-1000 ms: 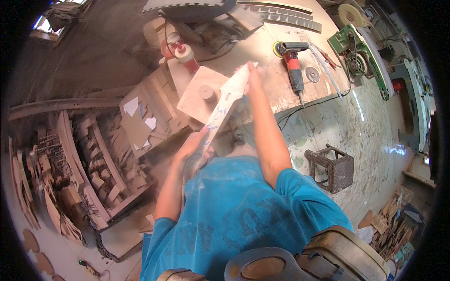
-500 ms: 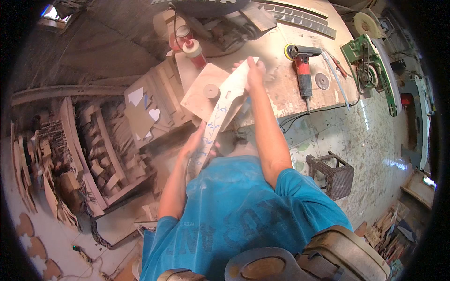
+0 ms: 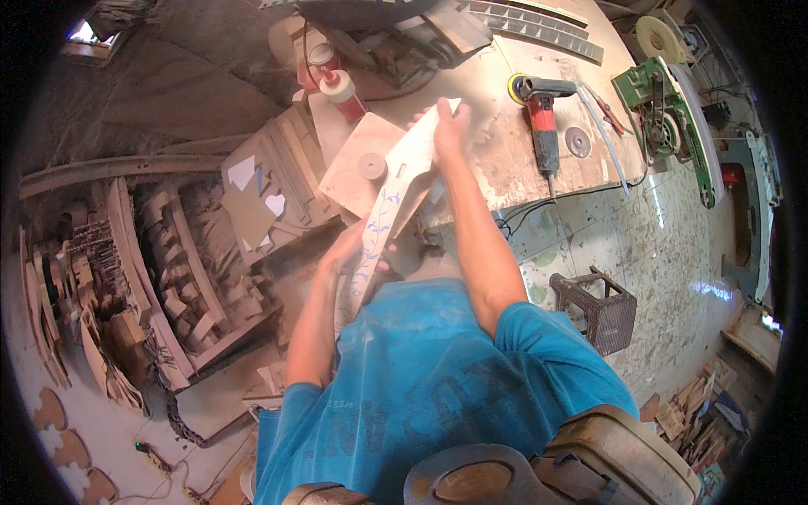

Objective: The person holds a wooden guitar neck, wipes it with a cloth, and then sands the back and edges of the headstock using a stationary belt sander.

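Observation:
A pale guitar neck (image 3: 385, 209) with a blue vine pattern and a small slot near its wide, pointed head lies slantwise between my hands. My right hand (image 3: 450, 130) is closed around the head end. Farther down, my left hand (image 3: 347, 246) grips the shaft from its left side, with fingertips showing past the right edge. The lower end reaches my blue shirt. Close against the neck's left edge is a small round sanding drum (image 3: 371, 167), standing up through a square wooden board (image 3: 346, 178); whether they touch, I cannot tell.
On the dusty workbench (image 3: 497, 164) lie a red-and-black angle polisher (image 3: 543, 126), a grey disc (image 3: 577, 142) and pliers (image 3: 613, 116). A red bottle with a white top (image 3: 342, 95) stands behind the board. A green belt sander (image 3: 665, 126), a dark stool (image 3: 596, 310) and wood offcuts (image 3: 189, 295) are around.
The guitar neck and both hands have shifted slightly left, with the head end a little farther away. Both hands keep their grip.

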Demonstrator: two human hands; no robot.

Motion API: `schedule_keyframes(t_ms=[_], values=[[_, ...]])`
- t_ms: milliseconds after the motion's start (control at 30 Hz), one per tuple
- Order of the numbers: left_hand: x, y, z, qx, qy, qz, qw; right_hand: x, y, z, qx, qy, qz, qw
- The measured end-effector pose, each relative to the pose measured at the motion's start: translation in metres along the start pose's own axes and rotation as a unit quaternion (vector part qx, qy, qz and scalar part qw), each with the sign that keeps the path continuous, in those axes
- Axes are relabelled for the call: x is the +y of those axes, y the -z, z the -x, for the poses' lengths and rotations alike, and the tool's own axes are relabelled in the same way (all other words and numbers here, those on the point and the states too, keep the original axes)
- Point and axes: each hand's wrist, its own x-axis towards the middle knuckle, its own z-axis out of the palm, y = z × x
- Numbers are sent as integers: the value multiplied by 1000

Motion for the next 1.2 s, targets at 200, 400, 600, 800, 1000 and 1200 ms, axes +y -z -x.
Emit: schedule_keyframes(t_ms=[200,400,600,800,1000,1200], values=[[7,-4,5,-10,13,-16,1000,0,-1,5,13,13,11,1000],[3,1,2,-33,7,14,999,2,1,6,26,20,52,998],[1,1,1,-38,2,30,999,-2,-4,8,36,15,68,997],[2,3,1,-41,14,32,999,-4,-8,10,31,25,54,998],[2,4,0,-44,9,44,998,-10,-12,12,28,27,62,997],[14,-2,7,-34,34,21,999,-16,-17,14,30,21,59,998]])
